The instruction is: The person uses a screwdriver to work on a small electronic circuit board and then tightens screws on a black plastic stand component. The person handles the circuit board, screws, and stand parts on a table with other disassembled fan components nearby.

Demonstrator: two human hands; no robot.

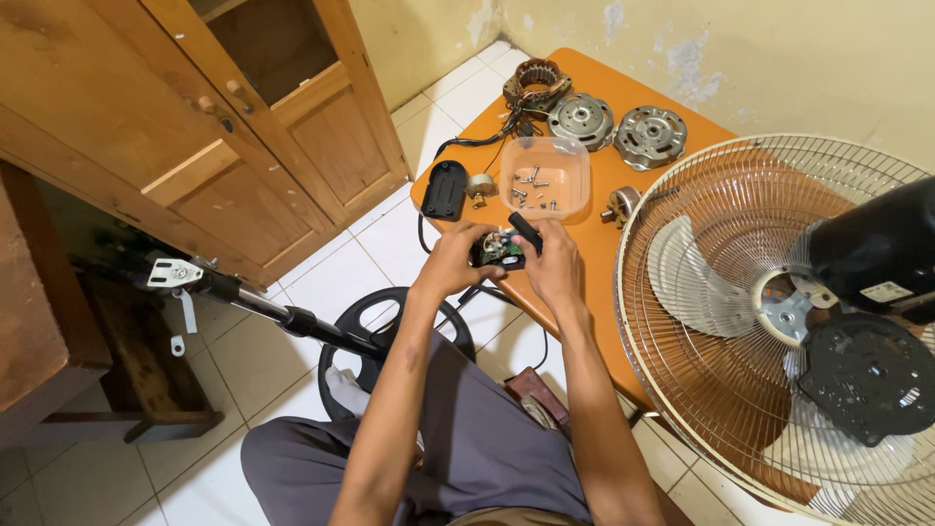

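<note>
Both hands meet at the near edge of the orange surface [623, 292]: left hand [450, 261] and right hand [553, 261] each closed in a grip on a small black switch housing [499, 249] with wiring showing inside. Just beyond sits a clear plastic tub [545, 175] of screws, a black cover [444, 190] to its left; two metal motor end plates [616, 127] farther back, fan guard [740, 321] at right

Bare forearms and hands [506, 258], no sleeves in view, grey trousers
</note>
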